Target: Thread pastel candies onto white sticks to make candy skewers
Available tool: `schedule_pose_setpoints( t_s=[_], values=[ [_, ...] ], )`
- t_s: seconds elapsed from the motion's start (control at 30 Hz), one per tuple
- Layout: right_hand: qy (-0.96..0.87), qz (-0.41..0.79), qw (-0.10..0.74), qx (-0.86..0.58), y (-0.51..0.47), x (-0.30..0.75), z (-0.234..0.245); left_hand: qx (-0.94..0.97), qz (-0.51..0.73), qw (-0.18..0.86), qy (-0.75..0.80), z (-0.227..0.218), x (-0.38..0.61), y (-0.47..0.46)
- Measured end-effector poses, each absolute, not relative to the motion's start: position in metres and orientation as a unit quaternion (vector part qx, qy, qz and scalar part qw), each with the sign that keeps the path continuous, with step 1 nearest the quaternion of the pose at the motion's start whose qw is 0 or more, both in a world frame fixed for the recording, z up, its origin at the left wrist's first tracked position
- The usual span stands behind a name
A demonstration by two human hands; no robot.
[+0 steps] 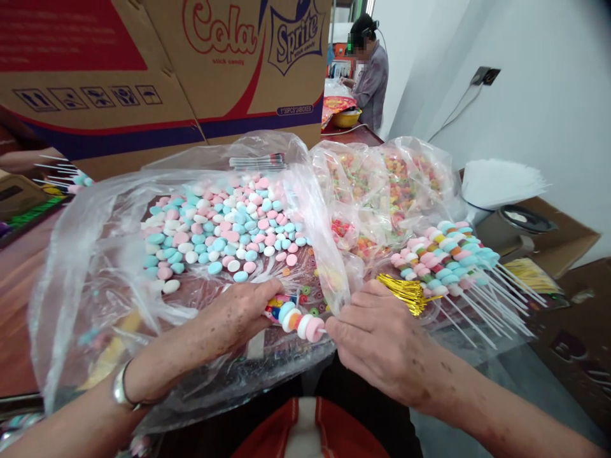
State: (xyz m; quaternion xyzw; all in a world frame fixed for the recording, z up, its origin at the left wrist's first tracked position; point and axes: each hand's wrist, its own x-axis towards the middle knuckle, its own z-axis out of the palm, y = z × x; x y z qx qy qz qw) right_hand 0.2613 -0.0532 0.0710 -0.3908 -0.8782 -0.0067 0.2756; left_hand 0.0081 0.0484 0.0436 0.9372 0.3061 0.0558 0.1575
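Observation:
A candy skewer (301, 323) with white, pink, blue and orange pieces lies between my two hands, low over the plastic. My left hand (238, 312) is closed around its left end, where a colourful printed piece (277, 306) shows at the fingers. My right hand (377, 340) pinches the white stick at the other end, just past a pink candy. Behind them, pink, blue and white candies (229, 235) are heaped on a clear plastic bag (62, 280). Small ring candies (305, 291) lie just beyond the skewer. Gold twist ties (405, 292) rest right of my right hand.
Several finished candy skewers (449, 257) are piled at the right with sticks toward me. Bags of colourful candies (396, 178) stand behind. A big cardboard box (167, 76) blocks the back left. A metal pot (506, 229) and white sheets (501, 181) sit right. Another person (375, 79) works farther back.

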Motion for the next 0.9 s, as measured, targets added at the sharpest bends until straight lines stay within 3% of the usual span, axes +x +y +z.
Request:
schedule_pose_setpoints(
  t_s=[0.3, 0.6, 0.9],
  values=[
    [-0.864, -0.006, 0.296, -0.408, -0.056, 0.255, 0.075, 0.932, 0.085, 0.175, 0.307, 0.050, 0.013, 0.047],
    [-0.870, -0.027, 0.270, -0.412, -0.044, 0.259, 0.066, 0.899, 0.031, 0.364, 0.243, 0.055, 0.013, 0.045],
    [-0.886, 0.058, 0.245, -0.389, -0.050, 0.256, 0.058, 0.857, -0.047, 0.431, 0.280, 0.053, 0.027, 0.012]
  ],
)
